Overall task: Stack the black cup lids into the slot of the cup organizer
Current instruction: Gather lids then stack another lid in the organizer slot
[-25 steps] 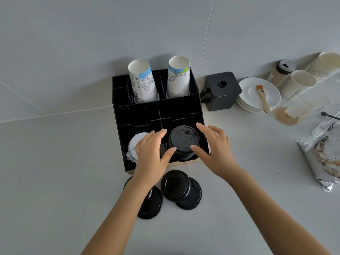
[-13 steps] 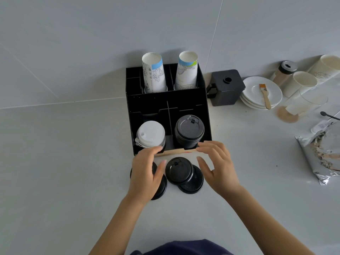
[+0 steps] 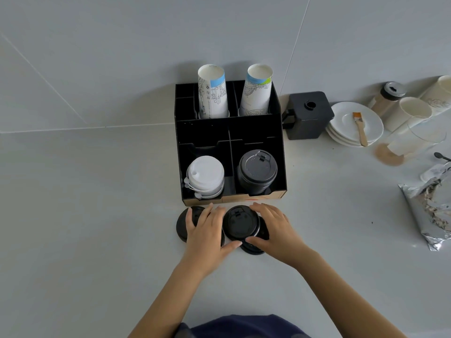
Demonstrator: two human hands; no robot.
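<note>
The black cup organizer [image 3: 202, 135] stands on the counter against the wall. Its front right slot holds a stack of black lids [image 3: 257, 170]; its front left slot holds a stack of white lids [image 3: 206, 175]. In front of it, loose black lids lie on the counter: a middle pile [image 3: 240, 224], one under it [image 3: 252, 248], and a left lid [image 3: 183, 224]. My left hand [image 3: 207, 231] lies flat over the left lid, thumb touching the middle pile. My right hand [image 3: 273, 228] cups the middle pile from the right, fingers spread around its rim.
Two tall sleeves of paper cups [image 3: 212, 92] stand in the organizer's back slots. To the right are a black box [image 3: 307, 115], stacked white saucers [image 3: 346, 125] with a brush [image 3: 360, 128], cups [image 3: 410, 113], a shaker [image 3: 388, 96] and a torn foil bag [image 3: 429, 208].
Both hands came back from the black lid stack in the slot, down to the loose lids on the counter, and now close around the middle pile. The camera moved closer.
</note>
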